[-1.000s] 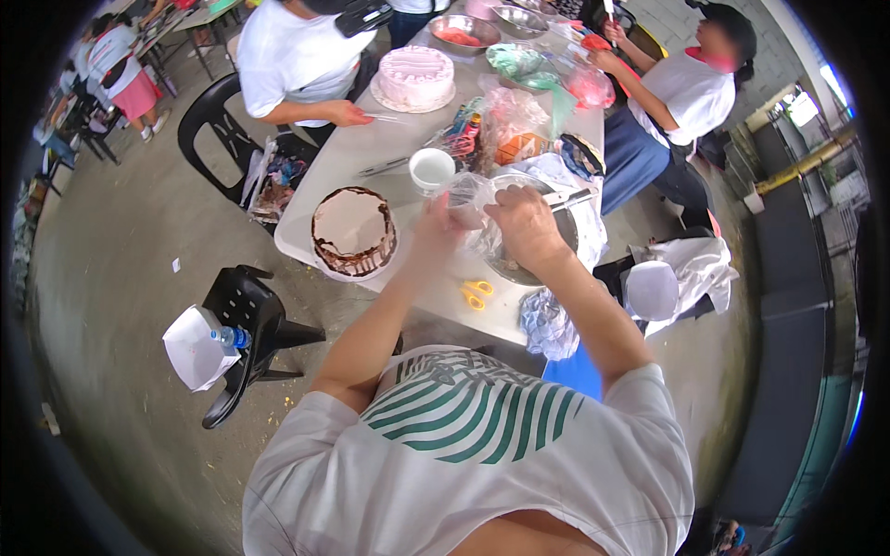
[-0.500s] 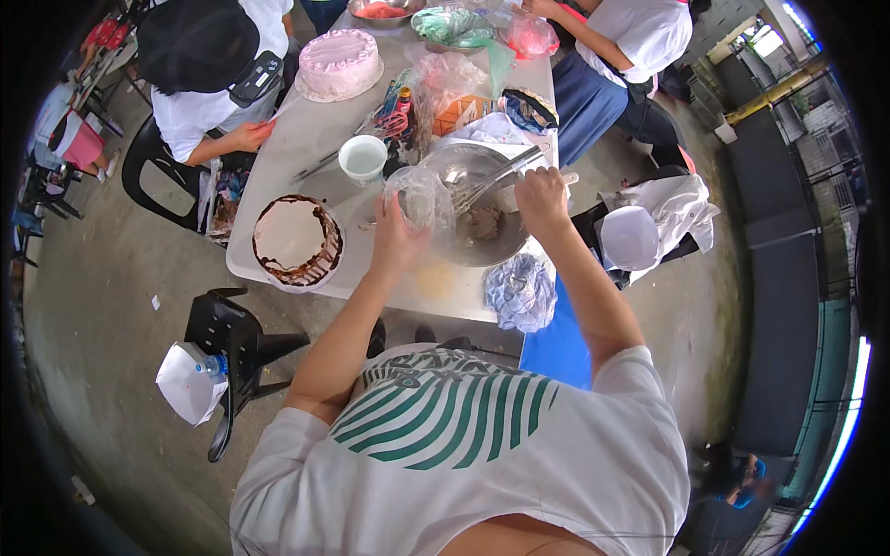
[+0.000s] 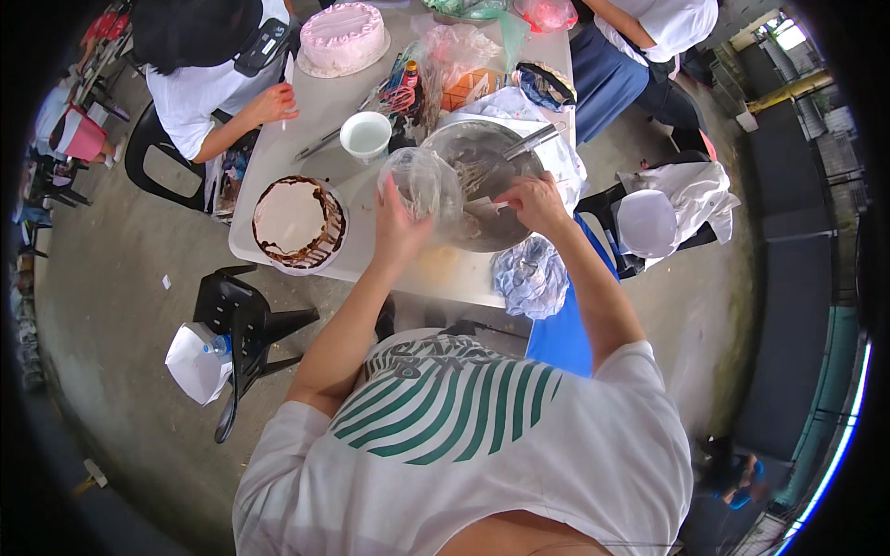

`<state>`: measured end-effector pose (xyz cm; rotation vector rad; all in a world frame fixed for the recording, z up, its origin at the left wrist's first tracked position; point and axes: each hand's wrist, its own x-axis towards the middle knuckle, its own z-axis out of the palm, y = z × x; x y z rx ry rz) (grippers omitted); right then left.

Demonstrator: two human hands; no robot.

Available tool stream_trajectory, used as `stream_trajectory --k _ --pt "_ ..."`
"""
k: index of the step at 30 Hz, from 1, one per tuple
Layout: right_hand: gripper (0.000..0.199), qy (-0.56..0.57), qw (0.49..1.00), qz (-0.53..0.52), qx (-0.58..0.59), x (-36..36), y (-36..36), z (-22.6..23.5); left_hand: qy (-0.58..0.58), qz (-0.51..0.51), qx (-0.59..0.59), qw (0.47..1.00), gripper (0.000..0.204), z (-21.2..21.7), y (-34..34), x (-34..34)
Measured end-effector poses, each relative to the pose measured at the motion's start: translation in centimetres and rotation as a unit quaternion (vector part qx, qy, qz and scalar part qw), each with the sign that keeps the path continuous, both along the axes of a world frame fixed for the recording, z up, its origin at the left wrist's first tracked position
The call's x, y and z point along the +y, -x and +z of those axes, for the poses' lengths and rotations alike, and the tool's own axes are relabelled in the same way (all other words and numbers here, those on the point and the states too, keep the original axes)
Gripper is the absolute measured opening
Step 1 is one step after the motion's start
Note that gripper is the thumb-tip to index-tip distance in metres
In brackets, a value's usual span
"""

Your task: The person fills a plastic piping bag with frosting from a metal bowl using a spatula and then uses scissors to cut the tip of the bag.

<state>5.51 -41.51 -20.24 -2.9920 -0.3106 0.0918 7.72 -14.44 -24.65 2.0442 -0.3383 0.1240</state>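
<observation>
Left fingers [image 3: 391, 200] curled round clear plastic bag [image 3: 420, 181] — right fingers [image 3: 520, 195] pinched on white spatula [image 3: 481, 208], inside steel bowl [image 3: 506, 234].

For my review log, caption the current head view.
Left hand holding a clear plastic bag, right hand holding a spatula in a metal mixing bowl, a drip cake nearby.

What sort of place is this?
Probably a shared cake-decorating area, perhaps a class: a pink cake and a chocolate-edged cake stand on one long table, along with a metal bowl with a whisk in it.
</observation>
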Motion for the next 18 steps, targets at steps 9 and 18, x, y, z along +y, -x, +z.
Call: stream_trajectory --k 9,18 --pt "0.029 -0.161 0.982 -0.042 0.089 -0.1 -0.9 -1.1 0.233 0.068 0.174 0.954 0.084 -1.7 0.6 -0.8" --pt "0.031 -0.233 0.953 -0.122 0.149 0.4 -2.1 -1.3 0.486 0.097 0.335 0.801 0.075 -0.7 0.2 0.9"
